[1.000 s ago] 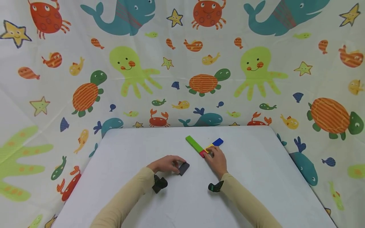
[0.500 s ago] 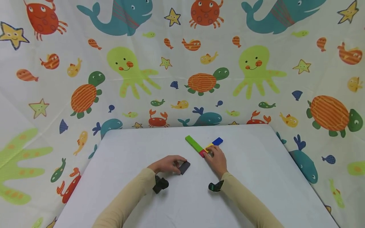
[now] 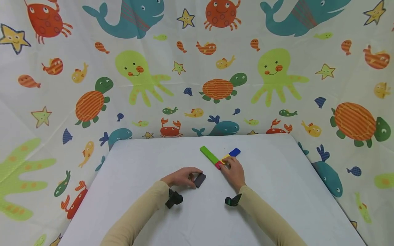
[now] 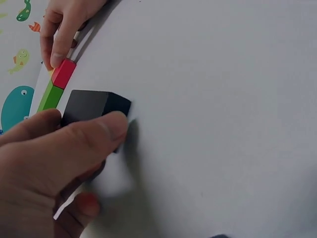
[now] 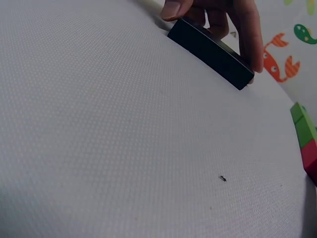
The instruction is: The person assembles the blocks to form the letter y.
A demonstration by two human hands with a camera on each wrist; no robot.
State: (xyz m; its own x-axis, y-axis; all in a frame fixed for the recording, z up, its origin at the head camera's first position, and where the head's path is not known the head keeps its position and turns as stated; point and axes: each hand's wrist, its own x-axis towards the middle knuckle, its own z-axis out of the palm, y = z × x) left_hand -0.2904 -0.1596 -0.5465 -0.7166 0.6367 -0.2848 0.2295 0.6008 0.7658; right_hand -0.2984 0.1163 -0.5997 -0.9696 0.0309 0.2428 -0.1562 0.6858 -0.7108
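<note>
1. The left hand (image 3: 183, 177) pinches the black block (image 3: 200, 180) between thumb and finger, near the middle of the white table (image 3: 277, 171); an off-centre pinch could let it swivel or slip.
2. The right hand (image 3: 234, 172) is well apart from the left, fingertips touching the red block (image 3: 218, 165) and yellow block (image 3: 226, 158). I cannot tell whether it grips either; pressing sideways might split that corner.
3. The green block (image 3: 210, 156) and blue block (image 3: 235, 152) form the V's outer arms (loose, as far as I can judge), so a stray knuckle or a bump from the black block could skew the line.
</note>
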